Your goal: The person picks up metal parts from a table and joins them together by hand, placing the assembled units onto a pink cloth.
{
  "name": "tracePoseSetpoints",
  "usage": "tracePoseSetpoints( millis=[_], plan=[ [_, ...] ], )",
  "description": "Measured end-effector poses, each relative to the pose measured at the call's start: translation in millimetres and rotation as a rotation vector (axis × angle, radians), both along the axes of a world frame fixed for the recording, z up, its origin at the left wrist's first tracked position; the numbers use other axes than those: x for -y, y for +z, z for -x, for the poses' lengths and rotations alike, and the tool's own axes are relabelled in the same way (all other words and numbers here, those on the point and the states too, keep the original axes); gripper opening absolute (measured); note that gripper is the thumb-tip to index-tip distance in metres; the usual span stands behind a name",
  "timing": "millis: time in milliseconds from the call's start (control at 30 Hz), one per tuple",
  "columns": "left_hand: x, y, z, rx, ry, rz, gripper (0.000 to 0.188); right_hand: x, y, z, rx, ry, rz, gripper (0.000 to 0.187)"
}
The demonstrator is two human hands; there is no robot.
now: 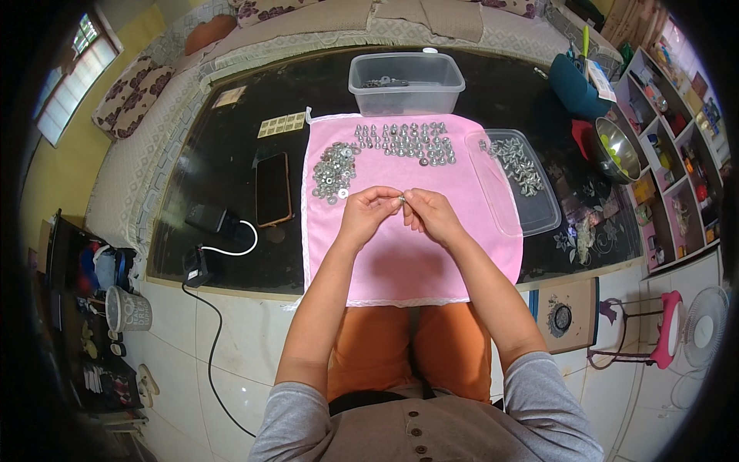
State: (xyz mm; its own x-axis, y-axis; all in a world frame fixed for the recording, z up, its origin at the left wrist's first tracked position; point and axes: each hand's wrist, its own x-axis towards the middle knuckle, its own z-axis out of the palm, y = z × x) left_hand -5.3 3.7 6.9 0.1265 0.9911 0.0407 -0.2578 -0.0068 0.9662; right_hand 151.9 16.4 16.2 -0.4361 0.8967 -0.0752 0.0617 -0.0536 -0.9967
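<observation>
My left hand (372, 213) and my right hand (428, 212) meet over the middle of a pink cloth (369, 269). Their fingertips pinch a small silvery screw (401, 199) between them; the fingers cover most of it. Left of them lies a heap of metal washers (332, 174). Beyond my hands, several small metal screws (400, 140) stand in rows, seemingly with washers on them. At the right, loose silver screws (525, 171) are piled on a clear plastic lid (497, 202) that overlaps the cloth's edge.
A clear plastic box (408, 102) with dark metal parts stands behind the cloth on the black table (308, 85). To the left are a phone (273, 189), a blister-like sheet (282, 125) and a charger with cable (198, 266). A metal bowl (617, 150) and teal holder (573, 86) stand right.
</observation>
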Motion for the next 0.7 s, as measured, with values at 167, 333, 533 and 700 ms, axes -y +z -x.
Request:
tracePoseSetpoints(
  millis=[167,333,533,700],
  plan=[
    [-0.4,-1.1,0.1,0.0,0.019,0.013,0.014,2.3,2.5,2.8,0.016,-0.087,-0.027,0.034],
    [-0.6,-1.7,0.2,0.001,0.004,-0.02,0.014,-1.5,-3.2,-0.4,-0.04,-0.021,0.009,0.024],
    [0.5,1.0,-0.8,0.03,0.009,0.01,0.015,1.1,1.5,1.4,0.009,-0.044,-0.007,0.021],
    [0.2,0.6,-2.1,0.005,0.022,-0.038,0.016,0.3,-1.7,0.9,0.007,-0.023,-0.045,0.021]
  ],
)
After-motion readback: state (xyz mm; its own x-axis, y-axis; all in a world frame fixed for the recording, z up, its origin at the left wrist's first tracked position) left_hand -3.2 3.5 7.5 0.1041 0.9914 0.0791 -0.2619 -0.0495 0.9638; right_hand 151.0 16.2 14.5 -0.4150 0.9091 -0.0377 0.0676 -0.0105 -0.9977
